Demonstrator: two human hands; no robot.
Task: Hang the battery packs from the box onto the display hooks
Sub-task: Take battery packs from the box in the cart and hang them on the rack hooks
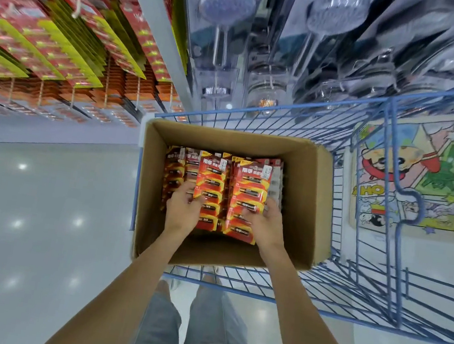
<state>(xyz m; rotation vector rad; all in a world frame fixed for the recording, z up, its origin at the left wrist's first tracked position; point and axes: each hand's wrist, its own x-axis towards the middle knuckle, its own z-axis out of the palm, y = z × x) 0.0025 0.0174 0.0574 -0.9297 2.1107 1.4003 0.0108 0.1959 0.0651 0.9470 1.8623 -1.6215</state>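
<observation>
An open cardboard box [308,202] sits in a blue wire cart and holds several red and yellow battery packs [251,181] standing in rows. Both my hands are down inside the box. My left hand [183,205] grips the near end of the left-middle stack, fingers curled over the pack edges. My right hand [265,222] grips the near end of the right stack, fingers curled round its side. Display hooks [77,8] loaded with more red and yellow packs hang on the shelf wall at the upper left.
The blue wire cart [376,273] surrounds the box, with a cartoon child-seat panel [406,176] on its right. Packaged shower heads [228,23] hang above the cart. A white shelf upright [154,20] divides the two displays. Glossy floor spreads to the left.
</observation>
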